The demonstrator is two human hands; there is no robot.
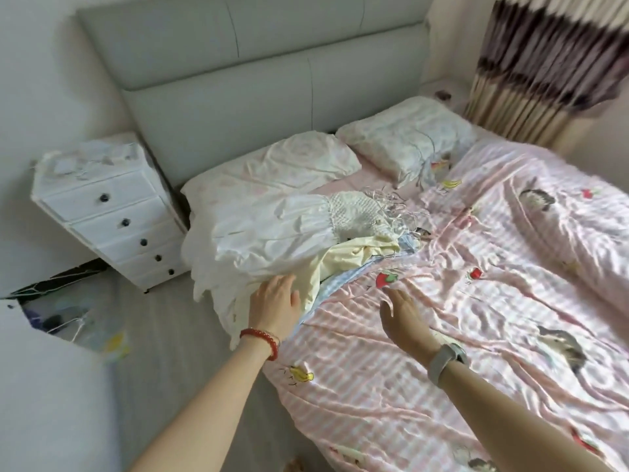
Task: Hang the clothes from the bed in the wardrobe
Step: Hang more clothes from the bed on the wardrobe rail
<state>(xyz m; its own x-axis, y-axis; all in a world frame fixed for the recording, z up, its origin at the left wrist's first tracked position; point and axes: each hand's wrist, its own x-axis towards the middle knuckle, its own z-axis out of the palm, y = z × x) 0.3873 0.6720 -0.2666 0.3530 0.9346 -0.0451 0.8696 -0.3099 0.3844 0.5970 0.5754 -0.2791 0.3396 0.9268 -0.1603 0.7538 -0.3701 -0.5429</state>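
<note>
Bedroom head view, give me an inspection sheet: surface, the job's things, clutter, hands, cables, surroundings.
Surface: bed with a pink striped, fruit-print cover, rumpled.
Job's things: pile of clothes at the bed's left edge, a white garment on top, pale yellow and light blue pieces beneath; no hangers seen.
Clutter: two pillows at the headboard.
Hands: left hand, fingers straight, at the edge of the pile, holding nothing; right hand open above the cover, holding nothing.
Cables: nothing seen.
Surroundings: white drawer chest left of the bed, grey headboard, striped curtain at right; wardrobe not in view.
</note>
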